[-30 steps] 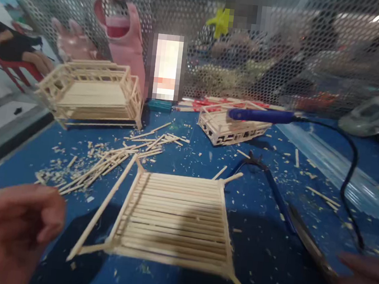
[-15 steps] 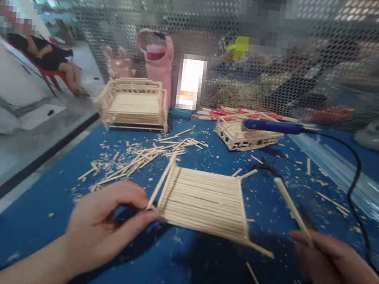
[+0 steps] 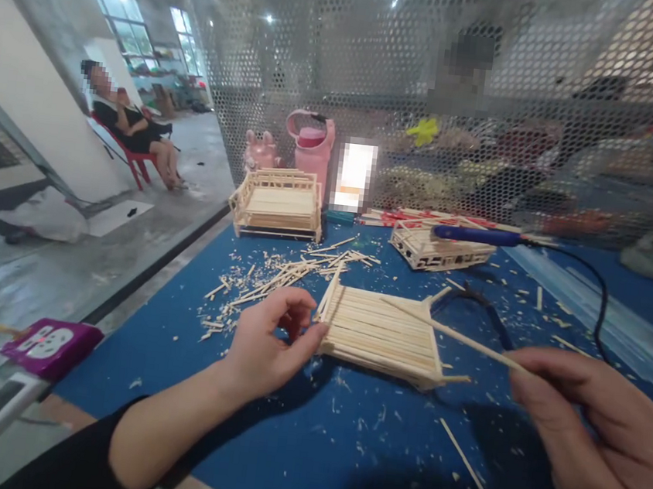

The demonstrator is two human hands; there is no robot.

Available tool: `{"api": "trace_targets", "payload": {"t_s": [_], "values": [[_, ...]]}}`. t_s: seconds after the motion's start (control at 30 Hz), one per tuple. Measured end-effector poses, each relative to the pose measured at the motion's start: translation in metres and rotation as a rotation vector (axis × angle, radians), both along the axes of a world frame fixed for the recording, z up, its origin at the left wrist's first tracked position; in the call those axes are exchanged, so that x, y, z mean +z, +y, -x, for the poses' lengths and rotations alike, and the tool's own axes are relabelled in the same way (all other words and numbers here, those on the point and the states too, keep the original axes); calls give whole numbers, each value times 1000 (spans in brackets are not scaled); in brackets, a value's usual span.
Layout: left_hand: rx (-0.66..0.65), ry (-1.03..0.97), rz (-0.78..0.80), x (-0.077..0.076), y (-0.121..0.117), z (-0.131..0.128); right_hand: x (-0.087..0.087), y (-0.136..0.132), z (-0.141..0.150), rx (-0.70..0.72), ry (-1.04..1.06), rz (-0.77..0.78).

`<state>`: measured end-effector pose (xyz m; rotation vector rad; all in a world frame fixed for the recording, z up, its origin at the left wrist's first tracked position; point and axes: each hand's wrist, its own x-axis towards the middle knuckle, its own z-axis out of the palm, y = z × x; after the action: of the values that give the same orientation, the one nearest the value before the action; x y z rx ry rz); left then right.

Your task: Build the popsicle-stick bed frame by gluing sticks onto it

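Note:
A panel of pale wooden sticks [image 3: 379, 332], laid side by side with crosspieces at both ends, sits in front of me. My left hand [image 3: 278, 340] pinches its near left corner between thumb and fingers. My right hand [image 3: 587, 427] grips one end of a thin wooden stick [image 3: 462, 338]. The stick's far end reaches over the panel's upper right part; whether it touches there I cannot tell. Behind the stick is a dark, curved tool [image 3: 491, 312], partly hidden by my right hand. A loose stick [image 3: 465, 461] lies near the panel's lower right.
A finished-looking stick bench [image 3: 281, 202] stands at the back left, near a pink bottle [image 3: 311, 149]. A blue glue gun [image 3: 476, 235] rests on another stick structure [image 3: 442, 254]. Loose sticks and chips [image 3: 294, 272] litter the blue table [image 3: 259, 440]. A purple power strip [image 3: 53, 348] is at left.
My view has swung left. The stick in my right hand has swung from upright beside the panel to lying across its right side. My left hand stays at the panel's left edge.

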<state>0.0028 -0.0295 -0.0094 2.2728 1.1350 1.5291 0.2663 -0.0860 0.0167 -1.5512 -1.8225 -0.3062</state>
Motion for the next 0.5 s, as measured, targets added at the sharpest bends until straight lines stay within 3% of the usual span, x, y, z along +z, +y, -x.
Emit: {"api": "trace_targets", "payload": {"t_s": [0.1,0.33,0.5], "values": [[7,44,-43,0,1,-1,6,4,9,75,-15,-46],[7,135,-138,4,4,-2,-18,10,12,137,106,-33],[-1,154,-141,5,3,-1,-21,13,16,212,97,-69]]}}
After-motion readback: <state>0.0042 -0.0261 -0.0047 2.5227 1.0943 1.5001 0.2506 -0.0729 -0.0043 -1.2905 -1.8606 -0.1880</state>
